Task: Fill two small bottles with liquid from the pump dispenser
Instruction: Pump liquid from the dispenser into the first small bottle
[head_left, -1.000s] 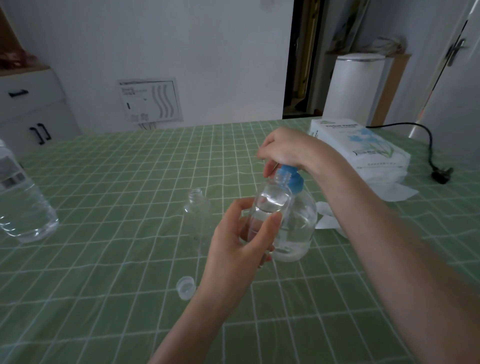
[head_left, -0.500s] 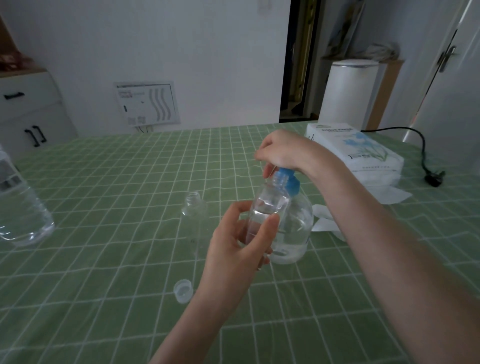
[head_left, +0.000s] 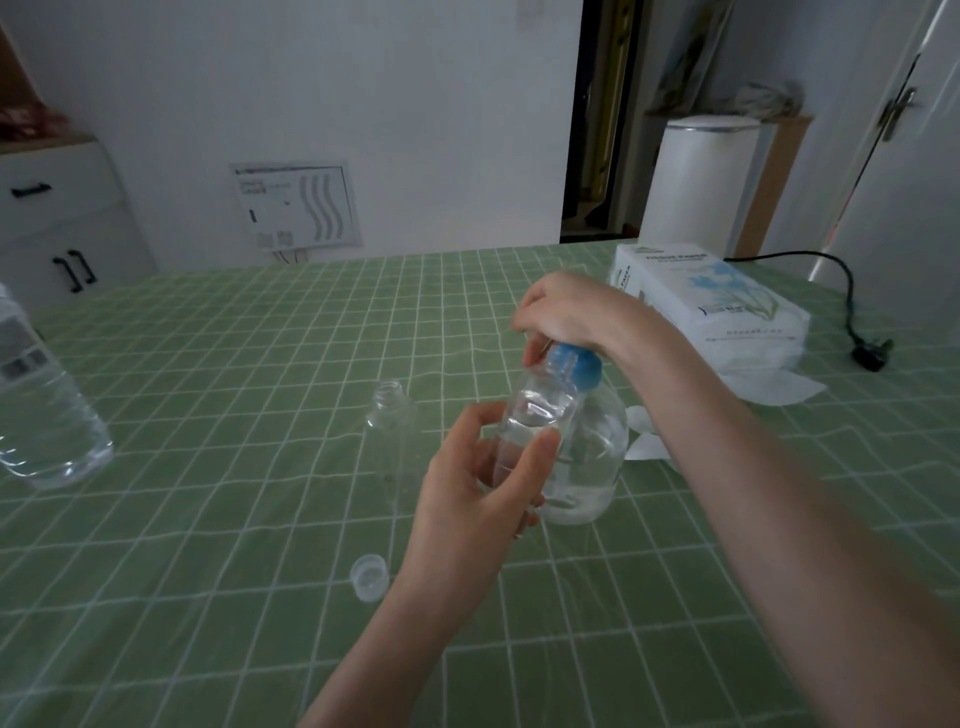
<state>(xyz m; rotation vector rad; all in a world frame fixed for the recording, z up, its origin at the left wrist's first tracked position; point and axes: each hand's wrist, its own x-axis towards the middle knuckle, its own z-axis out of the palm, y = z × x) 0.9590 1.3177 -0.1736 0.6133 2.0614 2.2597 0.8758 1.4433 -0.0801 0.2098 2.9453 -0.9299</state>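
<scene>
My left hand (head_left: 478, 499) grips a small clear bottle (head_left: 530, 421) and holds it raised against the blue top of the pump dispenser (head_left: 587, 441), a round clear bottle with liquid in it. My right hand (head_left: 576, 317) lies over the blue pump head (head_left: 574, 364) with its fingers curled around it. A second small clear bottle (head_left: 392, 431) stands open and upright on the table to the left. Its clear cap (head_left: 369, 577) lies on the cloth nearer me.
A green checked cloth (head_left: 234, 405) covers the table. A large water bottle (head_left: 36, 410) stands at the left edge. A tissue pack (head_left: 711, 301) and loose tissues (head_left: 649, 441) lie right of the dispenser. A black cable with plug (head_left: 862, 348) lies far right.
The hands and both bottles have held almost the same pose. The view has shifted slightly, so everything sits a little lower and to the left.
</scene>
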